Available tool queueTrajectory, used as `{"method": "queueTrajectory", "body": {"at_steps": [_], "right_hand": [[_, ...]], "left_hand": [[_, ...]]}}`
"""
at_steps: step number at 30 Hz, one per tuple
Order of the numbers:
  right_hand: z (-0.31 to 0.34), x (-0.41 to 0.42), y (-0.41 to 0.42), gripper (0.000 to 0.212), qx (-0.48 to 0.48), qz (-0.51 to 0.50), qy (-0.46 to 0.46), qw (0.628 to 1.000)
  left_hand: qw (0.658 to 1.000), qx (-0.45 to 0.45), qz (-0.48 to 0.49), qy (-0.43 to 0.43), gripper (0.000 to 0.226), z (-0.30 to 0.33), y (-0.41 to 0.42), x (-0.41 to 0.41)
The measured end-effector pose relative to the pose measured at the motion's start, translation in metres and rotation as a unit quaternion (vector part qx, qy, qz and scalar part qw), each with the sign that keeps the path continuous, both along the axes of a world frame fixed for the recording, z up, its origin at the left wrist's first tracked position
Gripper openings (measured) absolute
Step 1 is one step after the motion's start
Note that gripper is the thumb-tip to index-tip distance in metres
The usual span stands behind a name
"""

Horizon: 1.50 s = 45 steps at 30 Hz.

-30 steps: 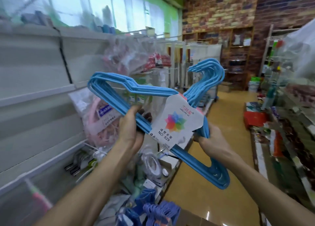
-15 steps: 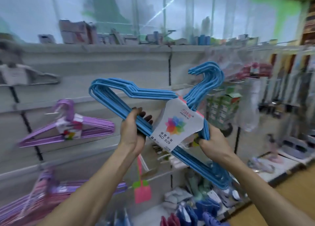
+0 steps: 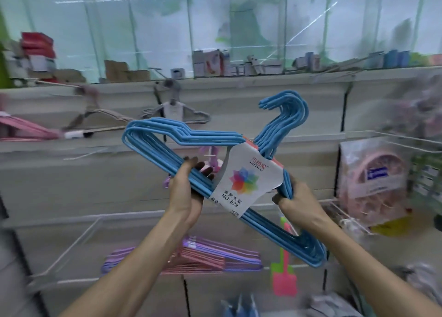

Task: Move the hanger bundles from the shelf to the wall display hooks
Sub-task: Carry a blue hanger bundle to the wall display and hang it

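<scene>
Both hands were up in front of the wall display, carrying one bundle of blue hangers (image 3: pixel 167 149) tilted so its hooks pointed up and to the right. The left hand (image 3: pixel 185 192) had its fingers curled round the long lower bars of the bundle, thumb side toward me. The right hand (image 3: pixel 296 197) pinched the bars on the far side of the paper label (image 3: pixel 244 180) — thumb in front, fingers behind as far as I could see. The label was white with a multicoloured flower and the print "NO 829"; it wrapped the necks of the hangers.

The bundle hung in mid-air, clear of the wall, touching no hook that I could make out.

Behind it, I noted a grey hanger bundle (image 3: pixel 175 111) hanging on the upper part of the panel wall (image 3: pixel 71 185), and pink hangers (image 3: pixel 26 130) at the far left edge, blurred. Lower down a mixed lot of purple and pink hangers (image 3: pixel 191 257) hung by a white wire rack (image 3: pixel 71 242). To the right a bag of pink goods (image 3: pixel 373 180) hung on a wire hook, and a green-and-pink tool (image 3: pixel 284 276) stood out below the right forearm. Small boxes (image 3: pixel 210 63) lined the top ledge under the window — too smeared to read.
</scene>
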State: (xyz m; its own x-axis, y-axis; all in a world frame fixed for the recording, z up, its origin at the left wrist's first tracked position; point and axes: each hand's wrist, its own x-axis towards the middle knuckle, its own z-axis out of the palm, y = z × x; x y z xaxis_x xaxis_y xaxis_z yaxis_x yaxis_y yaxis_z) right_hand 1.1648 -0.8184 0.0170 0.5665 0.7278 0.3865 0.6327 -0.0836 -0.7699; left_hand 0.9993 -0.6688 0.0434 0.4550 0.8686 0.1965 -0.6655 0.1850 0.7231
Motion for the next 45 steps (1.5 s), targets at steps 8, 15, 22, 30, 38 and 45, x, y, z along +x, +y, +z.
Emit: {"method": "queueTrajectory", "body": {"at_steps": [8,15,22,30,38,45], "right_hand": [[-0.007,-0.111,0.100,0.043,0.003,0.061,0.003,0.998],[-0.024,-0.192,0.170,0.047,-0.020,0.103,-0.016,0.994],[-0.030,-0.222,0.226,0.051,-0.041,0.131,-0.046,0.989],[-0.040,-0.218,0.301,0.070,-0.064,0.167,-0.093,0.979],[-0.040,-0.203,0.394,0.081,-0.095,0.177,-0.146,0.969],[-0.046,-0.190,0.456,0.083,-0.133,0.172,-0.207,0.954]], "left_hand": [[0.997,-0.015,0.075,0.012,0.003,-0.008,0.081,-0.128],[0.990,-0.051,0.132,0.021,0.003,-0.024,0.139,-0.224],[0.980,-0.137,0.143,-0.033,0.006,-0.036,0.189,-0.276],[0.958,-0.218,0.171,-0.068,0.017,-0.057,0.238,-0.282],[0.942,-0.249,0.206,-0.094,0.015,-0.076,0.319,-0.270],[0.936,-0.281,0.187,-0.098,0.010,-0.102,0.379,-0.261]]}}
